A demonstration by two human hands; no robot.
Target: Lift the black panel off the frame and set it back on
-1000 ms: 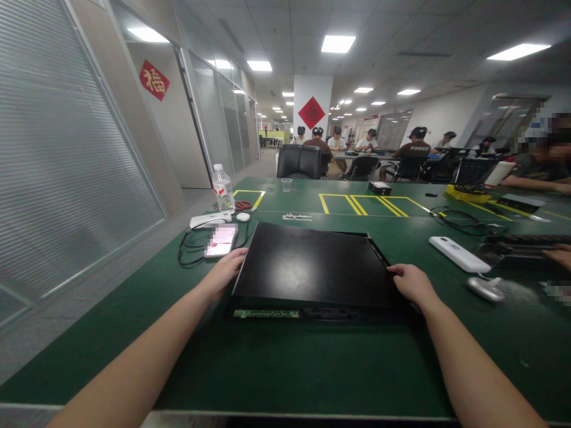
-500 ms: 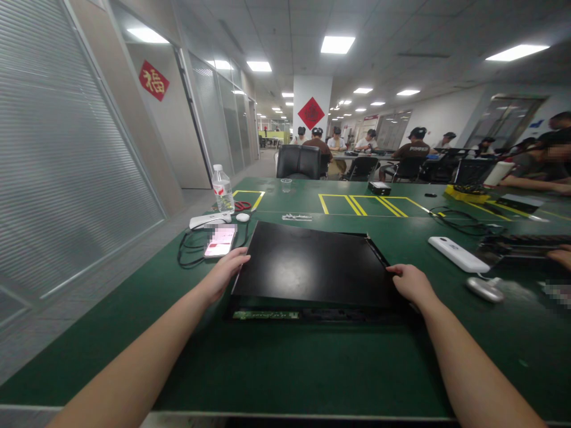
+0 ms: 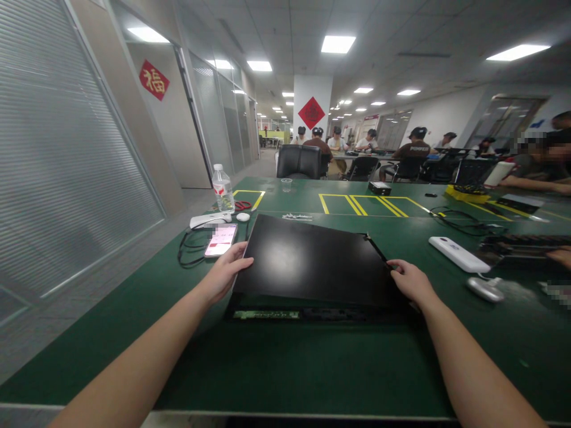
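A glossy black LCD screen panel (image 3: 307, 261) rests tilted over a dark frame (image 3: 357, 315), its left side raised. Along the frame's near edge a green circuit board strip (image 3: 266, 314) is exposed. My left hand (image 3: 227, 267) grips the panel's left edge, thumb on the front face and fingers behind. On the other side, my right hand (image 3: 410, 279) is closed round the right edge of the dark frame, close to the panel's right side; its lower fingers are partly hidden.
Beyond the panel lie a phone (image 3: 220, 241) with a black cable, a water bottle (image 3: 223, 189), red scissors (image 3: 242, 205) and a plastic cup (image 3: 286, 185). At right are a white power bank (image 3: 458, 254), a silver mouse-like object (image 3: 485, 289) and another person's hand (image 3: 559, 255).
The panel's left side has risen a little and its far edge sits higher. My left hand has shifted slightly up, its thumb now over the panel's face. My right hand has barely moved.
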